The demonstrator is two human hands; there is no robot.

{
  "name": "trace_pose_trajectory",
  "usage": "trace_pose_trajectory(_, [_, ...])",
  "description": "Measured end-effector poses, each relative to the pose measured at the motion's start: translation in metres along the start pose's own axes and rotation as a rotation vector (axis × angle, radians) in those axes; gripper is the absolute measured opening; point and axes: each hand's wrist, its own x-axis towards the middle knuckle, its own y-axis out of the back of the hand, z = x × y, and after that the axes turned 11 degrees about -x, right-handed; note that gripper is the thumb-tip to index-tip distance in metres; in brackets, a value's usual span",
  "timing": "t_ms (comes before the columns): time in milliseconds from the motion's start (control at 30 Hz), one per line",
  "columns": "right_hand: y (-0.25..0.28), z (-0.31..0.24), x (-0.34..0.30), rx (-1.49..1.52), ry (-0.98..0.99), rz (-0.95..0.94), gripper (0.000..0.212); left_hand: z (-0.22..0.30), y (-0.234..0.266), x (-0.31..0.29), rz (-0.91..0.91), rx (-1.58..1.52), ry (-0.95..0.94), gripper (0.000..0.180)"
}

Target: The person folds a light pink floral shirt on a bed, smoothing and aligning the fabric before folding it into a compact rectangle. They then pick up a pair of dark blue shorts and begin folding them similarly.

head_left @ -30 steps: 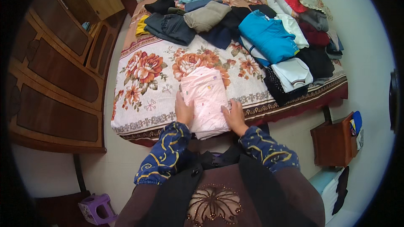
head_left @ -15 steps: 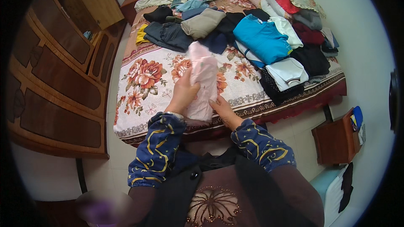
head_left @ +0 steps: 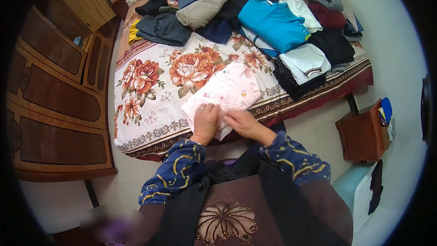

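A pale pink garment (head_left: 230, 86) with small coloured prints lies loosely folded near the front edge of the bed. My left hand (head_left: 206, 122) rests on its near end, fingers curled down into the cloth. Close beside it, my right hand (head_left: 246, 123) is closed on the same end, thumb and fingers pinched together. The two hands almost touch. Some of the cloth between and under my fingers is hidden.
Folded clothes cover the bed's far part: dark jeans (head_left: 170, 30), beige trousers (head_left: 202, 10), a blue garment (head_left: 273, 23) and a white one (head_left: 306, 63). The floral bedspread (head_left: 136, 130) lies beneath. A wooden wardrobe (head_left: 63, 93) stands left, a small cabinet (head_left: 359, 136) right.
The pink garment was held up narrowly folded over the bed. Now it lies lower, spread wider on the bedspread, and both my hands have come together at its near end.
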Motion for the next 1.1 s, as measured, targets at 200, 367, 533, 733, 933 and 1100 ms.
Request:
trace_pose_trajectory(200, [-0.031,0.047,0.069,-0.784,0.308,0.111,0.048,-0.025,-0.009,-0.003,-0.144,0.301,0.183,0.057])
trace_pose_trajectory(367, [-0.022,0.076,0.09,-0.98,0.095,0.097,0.054,-0.029,-0.018,-0.008,-0.14,0.289,0.219,0.06])
trace_pose_trajectory(533, [-0.003,0.103,0.112,-1.06,-0.114,0.12,0.055,-0.031,-0.019,-0.008,-0.139,0.257,0.233,0.061])
trace_pose_trajectory(733, [0.028,0.117,0.117,-1.113,-0.221,0.248,0.049,-0.033,-0.022,-0.007,-0.115,0.239,0.224,0.061])
trace_pose_trajectory(933, [0.002,0.058,0.1,-1.026,0.165,0.345,0.049,-0.029,-0.02,-0.011,-0.103,0.276,0.245,0.06])
trace_pose_trajectory(1100, [-0.035,0.067,0.073,-0.9,0.134,0.088,0.055,-0.028,-0.015,-0.01,-0.135,0.289,0.273,0.06])
